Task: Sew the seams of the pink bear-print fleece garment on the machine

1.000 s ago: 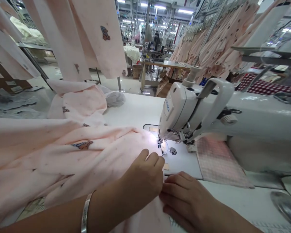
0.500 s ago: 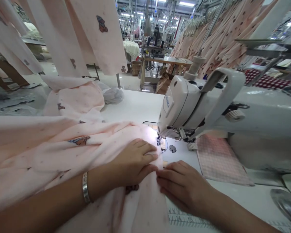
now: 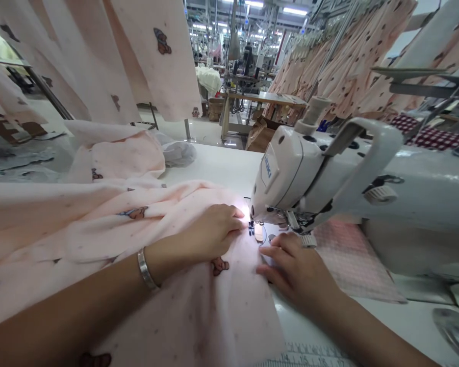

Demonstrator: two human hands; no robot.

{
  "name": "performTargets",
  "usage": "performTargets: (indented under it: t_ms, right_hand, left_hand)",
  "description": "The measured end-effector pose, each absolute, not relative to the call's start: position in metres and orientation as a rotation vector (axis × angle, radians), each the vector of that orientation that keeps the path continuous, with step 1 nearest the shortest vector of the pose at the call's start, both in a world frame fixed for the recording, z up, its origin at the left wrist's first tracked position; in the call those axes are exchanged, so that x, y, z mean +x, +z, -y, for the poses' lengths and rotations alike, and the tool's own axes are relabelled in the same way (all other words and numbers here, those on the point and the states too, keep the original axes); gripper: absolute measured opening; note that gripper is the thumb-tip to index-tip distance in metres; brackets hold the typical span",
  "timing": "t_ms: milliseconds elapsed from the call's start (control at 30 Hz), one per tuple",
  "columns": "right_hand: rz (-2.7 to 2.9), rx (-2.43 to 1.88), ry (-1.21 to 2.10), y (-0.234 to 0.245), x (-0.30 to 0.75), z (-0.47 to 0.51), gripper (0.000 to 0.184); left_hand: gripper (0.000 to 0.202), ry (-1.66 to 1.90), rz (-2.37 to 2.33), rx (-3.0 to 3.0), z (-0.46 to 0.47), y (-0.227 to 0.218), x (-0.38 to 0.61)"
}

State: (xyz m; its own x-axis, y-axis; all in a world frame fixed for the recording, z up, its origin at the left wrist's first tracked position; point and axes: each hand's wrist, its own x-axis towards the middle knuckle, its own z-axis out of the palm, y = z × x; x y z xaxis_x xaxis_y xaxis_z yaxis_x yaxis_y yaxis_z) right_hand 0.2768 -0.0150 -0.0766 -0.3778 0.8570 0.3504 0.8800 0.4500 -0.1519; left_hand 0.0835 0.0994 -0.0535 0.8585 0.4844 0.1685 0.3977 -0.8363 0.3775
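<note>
While pink bear-print fabric (image 3: 248, 316) lies at the presser foot (image 3: 251, 228), the left hand (image 3: 210, 232) curls on it, grip unclear; the right hand (image 3: 300, 265), fingers loosely parted, meets its edge. Likely soft and light, it's best steadied there.

The worktop (image 3: 224, 165) lies before me. The sewing machine (image 3: 281, 168) stands on it, right of centre. The fabric (image 3: 248, 316) spreads over the left side and toward me, its right edge near the presser foot (image 3: 251, 228). My left hand (image 3: 214, 232) rests on the fabric, left of the presser foot; my right hand (image 3: 296, 265) is at the fabric's right edge, on the near side of the machine head. A cloth piece (image 3: 352, 260) lies beneath the machine arm. A measuring scale (image 3: 306, 355) runs along the near side. Behind the machine, at right, garments (image 3: 340, 66) hang in a row.
</note>
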Motion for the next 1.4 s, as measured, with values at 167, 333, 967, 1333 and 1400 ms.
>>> performTargets:
  t_ms: [167, 333, 967, 1333, 1400]
  right_hand:
    - [2.285, -1.577, 0.035, -0.077, 0.268, 0.017, 0.015]
    - [2.32, -1.486, 0.033, -0.076, 0.267, 0.011, 0.016]
    - [2.326, -1.497, -0.367, -0.074, 0.291, 0.004, 0.03]
    - [2.409, -1.339, -0.112, -0.077, 0.273, 0.021, 0.019]
    - [2.386, -1.33, -0.048, -0.079, 0.27, 0.022, 0.019]
  left_hand:
    - [0.039, 0.344, -0.958, 2.606, -0.087, -0.055, 0.084]
    - [0.041, 0.308, -0.874, 2.696, -0.08, -0.066, 0.081]
    - [0.033, 0.218, -0.501, 3.066, -0.126, -0.057, 0.084]
    - [0.048, 0.094, -0.812, 2.807, -0.072, -0.066, 0.075]
    - [0.059, 0.1, -0.818, 2.799, -0.069, -0.069, 0.076]
